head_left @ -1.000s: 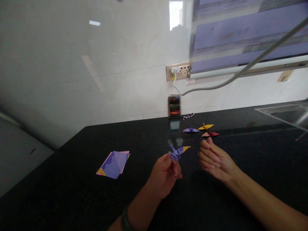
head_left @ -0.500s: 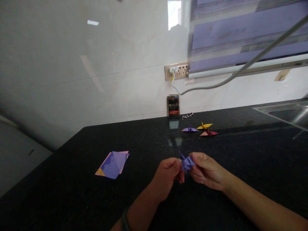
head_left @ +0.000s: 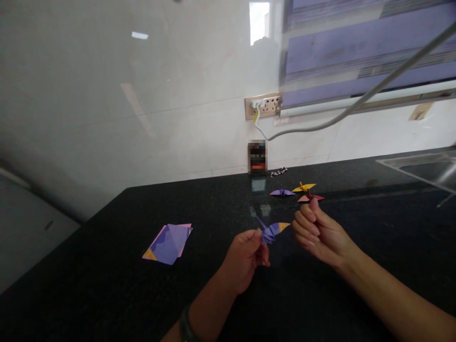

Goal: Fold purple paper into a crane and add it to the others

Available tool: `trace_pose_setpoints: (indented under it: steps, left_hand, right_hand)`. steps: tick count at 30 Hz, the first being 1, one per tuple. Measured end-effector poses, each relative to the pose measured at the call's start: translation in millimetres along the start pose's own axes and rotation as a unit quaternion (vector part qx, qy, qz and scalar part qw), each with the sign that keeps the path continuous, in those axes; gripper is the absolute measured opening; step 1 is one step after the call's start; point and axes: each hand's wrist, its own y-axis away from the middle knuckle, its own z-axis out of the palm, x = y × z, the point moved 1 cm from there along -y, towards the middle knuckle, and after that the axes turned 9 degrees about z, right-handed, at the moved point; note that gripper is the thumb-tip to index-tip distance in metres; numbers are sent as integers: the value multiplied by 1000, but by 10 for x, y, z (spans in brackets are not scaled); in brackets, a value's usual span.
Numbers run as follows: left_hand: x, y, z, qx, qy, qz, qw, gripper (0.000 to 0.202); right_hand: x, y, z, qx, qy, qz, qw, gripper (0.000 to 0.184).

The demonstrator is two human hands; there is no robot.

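My left hand (head_left: 245, 256) pinches a purple paper crane (head_left: 270, 232) between thumb and fingers, above the dark counter. One wing of the crane spreads to the right and ends in a yellow tip; a thin point rises at its upper left. The part inside my left fingers is hidden. Just right of the wing tip is my right hand (head_left: 320, 230), apart from the crane. Its fingers are curled in, the thumb lies against them, and nothing shows between them.
Behind my hands lie a small purple crane (head_left: 282, 192), a yellow crane (head_left: 303, 188) and a red crane (head_left: 313, 198). Square paper sheets (head_left: 169, 244) are stacked at left. A blurred dark box (head_left: 257, 156) and a beaded string (head_left: 278, 172) stand by the wall, beneath a cable (head_left: 320, 127).
My right hand has let go of the crane and moved right and slightly up, its fingers curling. The wing with the yellow tip now shows. My left hand keeps its hold.
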Motion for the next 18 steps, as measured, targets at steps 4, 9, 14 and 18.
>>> trace_pose_setpoints:
  steps: [4, 9, 14, 18]
  left_hand:
    - [-11, 12, 2, 2, -81, 6, 997, 32]
    - [-3, 26, 22, -15, -31, -13, 999, 28]
    - [10, 48, 65, -15, 117, -26, 993, 27]
    - [147, 57, 68, -1, 201, 5, 980, 22]
  right_hand:
    - [122, -33, 2, 37, 181, 48, 982, 44]
    - [345, -5, 36, -4, 186, 109, 977, 38]
    - [394, -5, 23, -26, 71, 142, 987, 37]
    - [359, -19, -8, -34, 46, 135, 989, 35]
